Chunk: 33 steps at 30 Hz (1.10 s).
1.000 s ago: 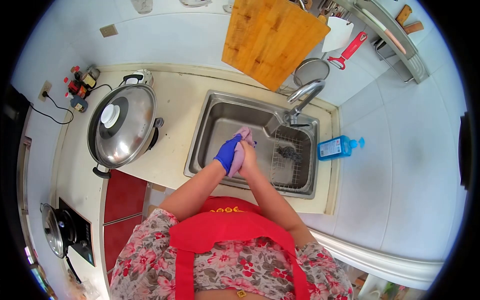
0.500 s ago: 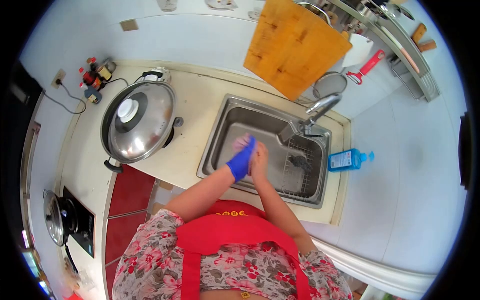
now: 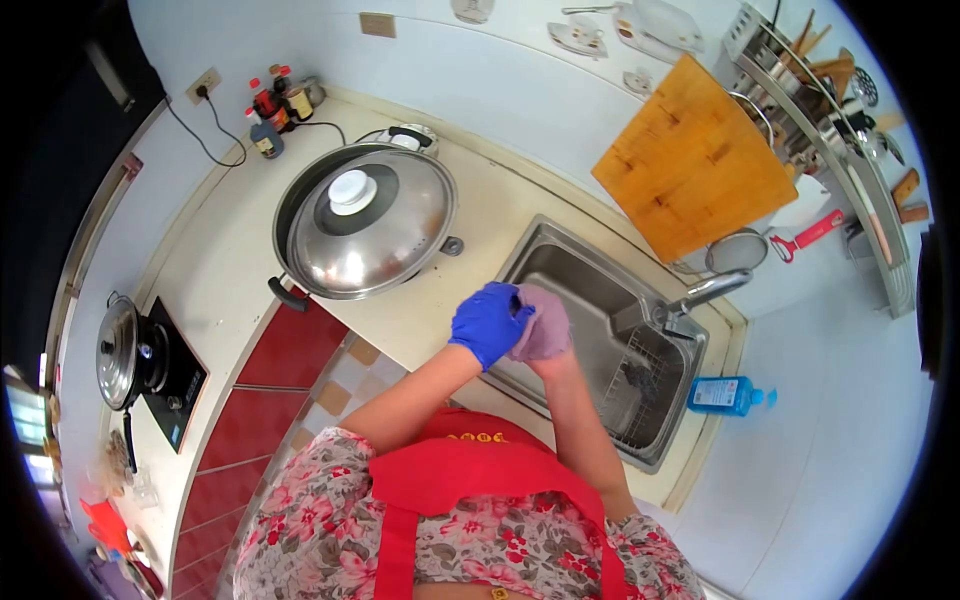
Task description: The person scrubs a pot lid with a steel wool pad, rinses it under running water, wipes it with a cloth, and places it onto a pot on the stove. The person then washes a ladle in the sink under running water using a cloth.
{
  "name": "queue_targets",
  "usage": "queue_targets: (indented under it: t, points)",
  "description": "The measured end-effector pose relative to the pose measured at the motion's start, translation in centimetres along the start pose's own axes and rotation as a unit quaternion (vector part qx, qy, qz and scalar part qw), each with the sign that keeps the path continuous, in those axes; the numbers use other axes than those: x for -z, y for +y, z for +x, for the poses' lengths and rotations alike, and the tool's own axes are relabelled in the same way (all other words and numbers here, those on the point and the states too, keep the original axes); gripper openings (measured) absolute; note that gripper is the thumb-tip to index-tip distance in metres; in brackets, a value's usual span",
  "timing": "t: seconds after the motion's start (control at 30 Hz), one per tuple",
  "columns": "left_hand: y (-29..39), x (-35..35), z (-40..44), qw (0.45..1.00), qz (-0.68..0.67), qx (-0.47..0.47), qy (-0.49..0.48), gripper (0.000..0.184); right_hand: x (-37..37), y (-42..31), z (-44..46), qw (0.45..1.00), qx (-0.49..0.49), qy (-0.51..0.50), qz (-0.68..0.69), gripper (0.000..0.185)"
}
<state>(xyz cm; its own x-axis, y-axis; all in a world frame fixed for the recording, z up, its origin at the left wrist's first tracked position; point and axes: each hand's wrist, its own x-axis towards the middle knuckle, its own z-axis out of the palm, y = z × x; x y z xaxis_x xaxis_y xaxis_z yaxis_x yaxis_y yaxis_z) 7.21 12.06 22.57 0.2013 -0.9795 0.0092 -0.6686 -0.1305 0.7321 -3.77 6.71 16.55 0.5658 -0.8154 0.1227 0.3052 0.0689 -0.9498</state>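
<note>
My left hand (image 3: 488, 325), in a blue rubber glove, is closed with its fingers curled against a pale purple cloth (image 3: 543, 322). This cloth covers my right hand, hiding its fingers; only the bare right wrist (image 3: 557, 368) shows below it. Both hands are together over the left front edge of the steel sink (image 3: 585, 275). Inside the sink, a wire rack (image 3: 625, 415) carries a dark scouring pad (image 3: 637, 377).
A large lidded pan (image 3: 375, 235) stands left of the sink. The faucet (image 3: 710, 290) rises at the sink's back corner, with a blue soap bottle (image 3: 722, 396) to the right. A wooden cutting board (image 3: 695, 160) hangs behind. A smaller lidded pan (image 3: 118, 350) is at far left.
My view has swung left, so the sink and pan sit further right. My hands have come up from inside the sink to its left front edge, and the purple cloth now covers my right hand.
</note>
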Motion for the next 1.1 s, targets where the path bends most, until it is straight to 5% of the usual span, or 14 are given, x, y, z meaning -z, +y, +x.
queue_targets:
  t: [0.07,0.1,0.2,0.27,0.47,0.57,0.8,0.87,1.0,1.1]
  points:
    - [-2.4,0.6,0.2,0.994,-0.020,-0.034,0.102,0.027,-0.2,2.6,1.9,0.987,-0.032,-0.049,0.150,0.020]
    - [-3.0,1.5,0.1,0.986,-0.021,-0.040,0.160,0.024,-1.4,4.1,2.9,0.953,-0.136,-0.031,0.268,0.021]
    - [-3.9,4.8,-0.7,0.971,-0.010,-0.075,0.228,0.019,-5.9,3.8,5.8,0.918,-0.201,-0.106,0.324,0.026]
    - [-5.1,6.0,-0.7,0.942,0.025,-0.154,0.297,0.021,-8.0,3.1,6.0,0.840,-0.334,0.052,0.425,0.022]
    - [-8.0,8.2,-1.6,0.937,-0.018,-0.117,0.328,0.024,-11.3,5.6,8.8,0.879,-0.324,0.076,0.343,0.024]
    - [-9.1,8.4,-2.0,0.930,-0.064,-0.114,0.344,0.020,-13.4,2.3,8.9,0.928,-0.320,0.119,0.152,0.018]
    - [-9.0,10.2,-4.0,0.900,-0.018,-0.189,0.392,0.017,-15.3,0.8,9.7,0.952,-0.152,0.139,0.228,0.014]
    - [-9.3,10.0,-4.5,0.901,-0.046,-0.201,0.381,0.015,-14.6,0.0,9.6,0.956,-0.136,0.140,0.219,0.015]
    - [-9.0,9.3,-4.9,0.940,-0.177,-0.220,0.193,0.011,-11.8,-2.5,7.6,0.955,-0.076,0.140,0.249,0.014]
    - [-9.6,6.9,-4.0,0.939,-0.304,-0.159,-0.009,0.035,-8.7,-5.3,5.2,0.951,-0.030,0.229,0.206,0.022]
